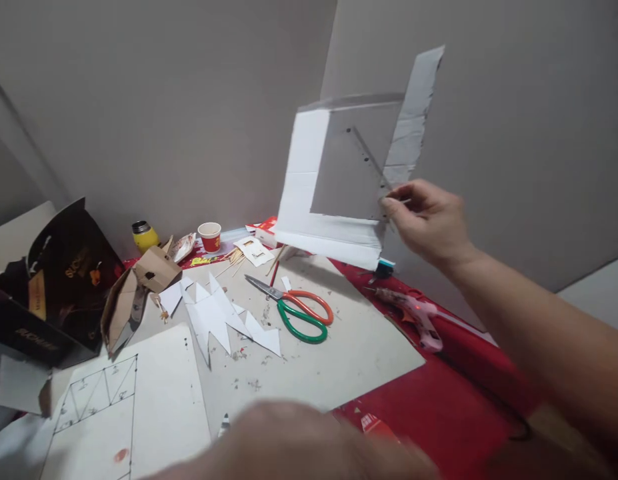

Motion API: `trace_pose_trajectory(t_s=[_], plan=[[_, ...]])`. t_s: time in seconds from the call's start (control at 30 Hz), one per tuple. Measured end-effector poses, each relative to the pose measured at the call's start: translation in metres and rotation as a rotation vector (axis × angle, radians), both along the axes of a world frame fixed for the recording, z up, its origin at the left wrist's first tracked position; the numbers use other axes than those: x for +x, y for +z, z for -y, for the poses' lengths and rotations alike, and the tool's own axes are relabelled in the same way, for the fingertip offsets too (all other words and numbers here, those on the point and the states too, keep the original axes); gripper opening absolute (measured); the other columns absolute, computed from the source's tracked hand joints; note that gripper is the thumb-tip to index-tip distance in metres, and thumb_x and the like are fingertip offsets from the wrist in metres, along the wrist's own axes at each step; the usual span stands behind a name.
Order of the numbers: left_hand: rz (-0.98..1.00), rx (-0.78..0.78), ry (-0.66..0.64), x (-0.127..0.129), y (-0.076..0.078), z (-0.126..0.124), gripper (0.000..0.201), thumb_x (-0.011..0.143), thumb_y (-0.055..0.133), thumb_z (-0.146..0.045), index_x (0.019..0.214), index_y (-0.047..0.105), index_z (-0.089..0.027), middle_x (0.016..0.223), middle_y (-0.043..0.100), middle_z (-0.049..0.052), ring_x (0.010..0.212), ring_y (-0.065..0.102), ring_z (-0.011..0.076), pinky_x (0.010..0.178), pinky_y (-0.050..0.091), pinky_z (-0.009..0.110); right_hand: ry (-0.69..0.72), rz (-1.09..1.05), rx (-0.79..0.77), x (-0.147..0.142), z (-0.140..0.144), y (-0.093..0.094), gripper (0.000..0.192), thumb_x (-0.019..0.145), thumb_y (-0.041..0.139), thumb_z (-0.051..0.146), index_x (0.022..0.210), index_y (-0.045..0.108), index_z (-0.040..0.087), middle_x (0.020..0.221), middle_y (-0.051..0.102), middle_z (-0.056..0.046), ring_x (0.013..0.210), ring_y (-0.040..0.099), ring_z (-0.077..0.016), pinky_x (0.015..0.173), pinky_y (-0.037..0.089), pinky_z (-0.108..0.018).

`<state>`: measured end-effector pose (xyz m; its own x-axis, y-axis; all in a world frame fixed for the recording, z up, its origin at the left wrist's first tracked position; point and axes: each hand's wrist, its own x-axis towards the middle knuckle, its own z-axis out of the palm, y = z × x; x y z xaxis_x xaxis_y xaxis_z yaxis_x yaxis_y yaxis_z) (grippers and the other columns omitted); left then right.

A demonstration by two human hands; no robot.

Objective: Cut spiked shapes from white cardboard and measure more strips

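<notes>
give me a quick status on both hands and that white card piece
Right hand pinching the white card piece, held up off the table. Left hand low, blurred, grip unclear. Scissors lie below, apart.

Matt white card box, grey inside, one torn rough edge, pinched in the right hand. Scissors: bare metal blades, glossy orange and green plastic handles. Smooth red covering on the counter; matt white paper cut-outs; brown cardboard piece; glossy red paper cup.

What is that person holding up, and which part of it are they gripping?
The right hand pinches a white folded cardboard piece at its lower right edge. The blurred left hand cannot be judged.
</notes>
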<state>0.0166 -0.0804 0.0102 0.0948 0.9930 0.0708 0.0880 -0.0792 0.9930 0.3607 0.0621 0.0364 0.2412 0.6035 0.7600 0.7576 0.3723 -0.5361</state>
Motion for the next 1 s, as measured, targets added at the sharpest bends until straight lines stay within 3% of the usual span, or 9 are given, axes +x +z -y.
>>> trace_pose_trajectory(t_s=[0.13,0.2,0.27,0.37,0.5,0.6,0.77,0.9,1.0], plan=[[0.064,0.179,0.120,-0.015,0.017,-0.074,0.053,0.076,0.073,-0.034,0.127,0.061,-0.031,0.126,0.066,0.003,0.117,0.061,0.0254,0.099,0.050,0.035,0.205,-0.009,-0.026,-0.027,0.040,0.012,0.009,0.080,0.060,0.029,0.078,0.058,0.020,0.069,0.058,0.000,0.062,0.053,-0.0140,0.060,0.043,-0.028],[0.252,0.066,0.154,-0.027,0.019,-0.106,0.063,0.080,0.070,-0.037,0.138,0.049,-0.026,0.136,0.059,0.010,0.122,0.057,0.0269,0.101,0.047,0.040,0.282,-0.004,-0.072,-0.041,0.057,0.008,0.012,0.082,0.061,0.031,0.077,0.061,0.021,0.067,0.059,0.001,0.060,0.053,-0.0139,0.057,0.044,-0.026],[0.385,-0.135,-0.014,-0.036,0.016,-0.122,0.063,0.084,0.062,-0.049,0.138,0.048,-0.020,0.133,0.061,0.016,0.120,0.058,0.0310,0.098,0.049,0.046,0.431,-0.042,-0.183,-0.053,0.070,-0.001,0.014,0.085,0.060,0.032,0.077,0.061,0.021,0.068,0.059,0.001,0.061,0.054,-0.0137,0.057,0.044,-0.025],[0.514,-0.228,-0.175,-0.039,0.007,-0.120,0.068,0.080,0.060,-0.062,0.130,0.057,-0.016,0.116,0.070,0.017,0.108,0.065,0.0358,0.089,0.054,0.048,0.593,-0.116,-0.390,-0.069,0.079,-0.018,0.017,0.086,0.061,0.033,0.076,0.061,0.020,0.068,0.055,0.001,0.062,0.051,-0.0130,0.057,0.042,-0.024],[0.384,-0.356,-0.088,-0.036,-0.008,-0.109,0.045,0.073,0.077,-0.029,0.114,0.068,-0.011,0.093,0.077,0.016,0.082,0.074,0.0322,0.071,0.061,0.040,0.796,-0.355,-0.664,-0.085,0.077,-0.044,0.024,0.083,0.066,0.041,0.077,0.059,0.018,0.066,0.052,0.003,0.058,0.049,-0.0112,0.056,0.042,-0.024],[0.318,-0.393,-0.046,-0.041,-0.017,-0.110,0.034,0.072,0.076,-0.017,0.105,0.072,-0.009,0.087,0.077,0.017,0.070,0.074,0.0286,0.060,0.061,0.035,0.822,-0.570,-0.759,-0.093,0.072,-0.062,0.031,0.073,0.075,0.044,0.075,0.059,0.018,0.065,0.053,0.004,0.056,0.052,-0.0109,0.057,0.045,-0.025],[0.345,-0.397,0.040,-0.049,-0.027,-0.112,0.031,0.073,0.073,-0.012,0.104,0.072,-0.011,0.086,0.078,0.015,0.066,0.074,0.0275,0.057,0.062,0.037,0.757,-0.715,-0.737,-0.095,0.066,-0.079,0.034,0.071,0.076,0.047,0.077,0.058,0.019,0.072,0.057,0.002,0.059,0.055,-0.0120,0.057,0.047,-0.027],[0.371,-0.394,0.095,-0.044,-0.035,-0.110,0.024,0.078,0.068,-0.013,0.102,0.072,-0.011,0.086,0.078,0.014,0.068,0.074,0.0257,0.061,0.062,0.035,0.585,-0.799,-0.591,-0.091,0.066,-0.073,0.025,0.071,0.077,0.040,0.075,0.063,0.020,0.071,0.056,0.003,0.057,0.049,-0.0102,0.052,0.042,-0.023],[0.376,-0.414,0.116,-0.037,-0.041,-0.109,0.021,0.082,0.066,-0.018,0.099,0.072,-0.008,0.086,0.078,0.015,0.072,0.074,0.0262,0.064,0.062,0.035,0.588,-0.820,-0.506,-0.096,0.072,-0.063,0.019,0.074,0.074,0.037,0.074,0.065,0.021,0.068,0.054,0.004,0.054,0.045,-0.0084,0.050,0.038,-0.022]])
